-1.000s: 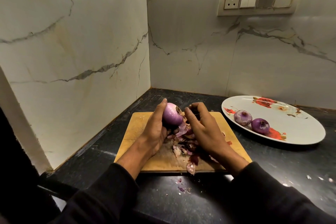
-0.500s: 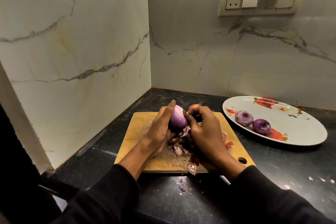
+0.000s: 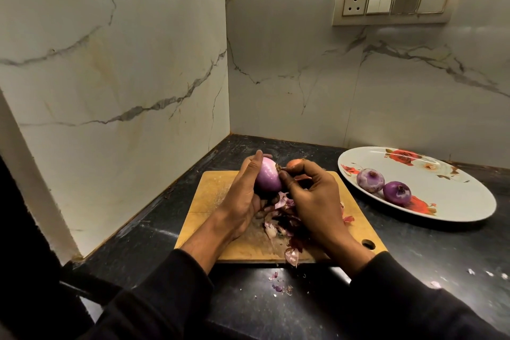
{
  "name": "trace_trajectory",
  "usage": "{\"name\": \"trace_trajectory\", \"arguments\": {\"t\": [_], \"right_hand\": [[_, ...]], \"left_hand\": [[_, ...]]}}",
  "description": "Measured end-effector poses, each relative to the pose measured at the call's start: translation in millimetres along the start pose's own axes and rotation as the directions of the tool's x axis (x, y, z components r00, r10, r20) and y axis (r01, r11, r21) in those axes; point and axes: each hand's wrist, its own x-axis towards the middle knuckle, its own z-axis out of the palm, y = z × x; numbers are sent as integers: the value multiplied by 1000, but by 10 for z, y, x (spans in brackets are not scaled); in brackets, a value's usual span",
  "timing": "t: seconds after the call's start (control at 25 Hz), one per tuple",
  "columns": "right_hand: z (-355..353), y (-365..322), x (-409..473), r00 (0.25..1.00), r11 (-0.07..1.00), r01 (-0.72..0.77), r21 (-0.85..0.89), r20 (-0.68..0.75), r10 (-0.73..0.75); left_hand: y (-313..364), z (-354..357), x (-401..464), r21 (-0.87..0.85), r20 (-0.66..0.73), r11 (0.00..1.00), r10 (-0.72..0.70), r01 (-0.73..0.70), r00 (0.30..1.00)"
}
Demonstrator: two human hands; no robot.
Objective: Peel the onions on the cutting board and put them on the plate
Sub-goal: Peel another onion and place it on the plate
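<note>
Since a second ago, both hands are lifting the glossy purple onion (image 3: 267,177) higher above the wooden cutting board (image 3: 212,196). Left hand (image 3: 242,196) is cupping it; right hand (image 3: 311,196) is pinching its root end. Papery skins (image 3: 278,218) are littering the board; two peeled onions (image 3: 383,186) are sitting on the oval floral plate (image 3: 447,201).

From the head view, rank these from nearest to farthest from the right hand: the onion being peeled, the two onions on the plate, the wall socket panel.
1. Onion being peeled: at the fingertips of the right hand, gripped by the left hand.
2. Two peeled onions on the plate: off to the right.
3. Socket panel: high on the back wall.
</note>
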Motion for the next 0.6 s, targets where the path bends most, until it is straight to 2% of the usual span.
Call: {"name": "trace_trajectory", "arguments": {"t": [0.12, 0.32, 0.48, 0.6], "right_hand": [[-29, -24, 0, 998, 1000, 20, -24, -58, -22], [17, -81, -35, 988, 995, 95, 6, 118, -95], [-20, -51, -3, 998, 998, 58, 35, 37, -59], [-64, -43, 14, 997, 998, 57, 36, -51, -55]], "left_hand": [[-18, -21, 3, 61, 27, 996, 65, -66, 998], [-4, -50, 4, 48, -28, 999, 4, -3, 1000], [4, -30, -8, 48, 66, 999, -28, 25, 997], [-14, -21, 15, 47, 17, 999, 1, -1, 1000]]}}
